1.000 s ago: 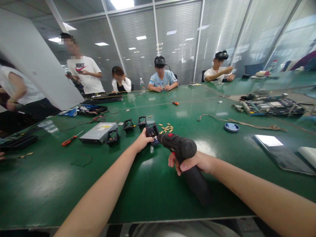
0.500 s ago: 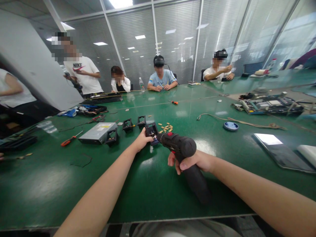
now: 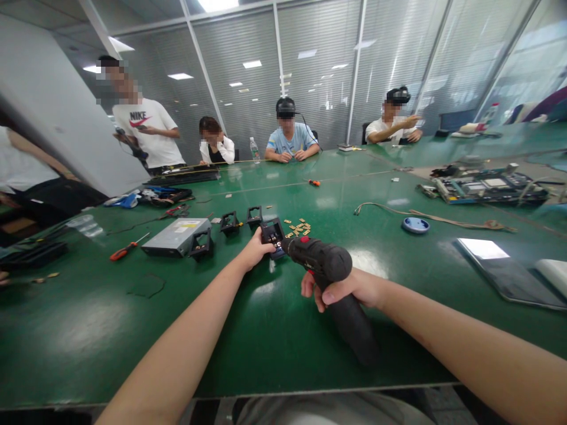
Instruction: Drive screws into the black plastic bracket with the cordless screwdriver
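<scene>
My right hand (image 3: 341,289) is wrapped round the handle of a black cordless drill (image 3: 321,257), whose front end points left. At its nose sits a black plastic housing (image 3: 273,231) with small metal parts inside, gripped along its left side by my left hand (image 3: 256,251). Whether the drill's bit touches the housing is too small to tell. Just beyond lies a loose group of small brass-coloured plates (image 3: 301,226). Similar black frames (image 3: 229,223) stand to the left, one of them (image 3: 201,244) against a silver disc drive (image 3: 175,238).
An orange screwdriver (image 3: 126,248) lies left of the drive. To the right are a blue round lid (image 3: 415,225), a cable (image 3: 443,217), a tablet-like slab (image 3: 500,277) and an open circuit-board unit (image 3: 487,184). Several people are around the far side of the green table (image 3: 248,354).
My hands, the drill and the black housing stay practically in place. The view has shifted very slightly. At the far left, a person in white has moved a little.
</scene>
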### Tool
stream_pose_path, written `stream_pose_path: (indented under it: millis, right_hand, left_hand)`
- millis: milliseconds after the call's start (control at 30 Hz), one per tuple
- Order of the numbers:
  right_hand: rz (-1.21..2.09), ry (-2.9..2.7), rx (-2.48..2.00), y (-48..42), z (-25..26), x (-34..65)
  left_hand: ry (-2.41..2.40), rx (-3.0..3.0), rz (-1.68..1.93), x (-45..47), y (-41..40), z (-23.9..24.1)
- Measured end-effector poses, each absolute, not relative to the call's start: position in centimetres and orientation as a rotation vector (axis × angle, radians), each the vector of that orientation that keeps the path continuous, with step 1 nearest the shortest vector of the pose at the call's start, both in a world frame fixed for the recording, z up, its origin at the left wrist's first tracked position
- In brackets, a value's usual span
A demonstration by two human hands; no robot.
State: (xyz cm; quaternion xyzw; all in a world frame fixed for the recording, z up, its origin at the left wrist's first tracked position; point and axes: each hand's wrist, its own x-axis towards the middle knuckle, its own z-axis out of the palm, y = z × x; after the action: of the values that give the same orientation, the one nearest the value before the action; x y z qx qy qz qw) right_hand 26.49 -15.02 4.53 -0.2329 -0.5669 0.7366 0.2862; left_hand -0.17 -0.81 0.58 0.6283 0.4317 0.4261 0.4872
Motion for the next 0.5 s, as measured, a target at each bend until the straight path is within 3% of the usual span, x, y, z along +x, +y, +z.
stream_pose_path:
  millis: [500]
  right_hand:
    - [2.011,-1.500,-0.606,-14.72,4.04,26.51]
  left_hand:
    - [1.051,1.529,1.020,0.14,-1.36,1.25]
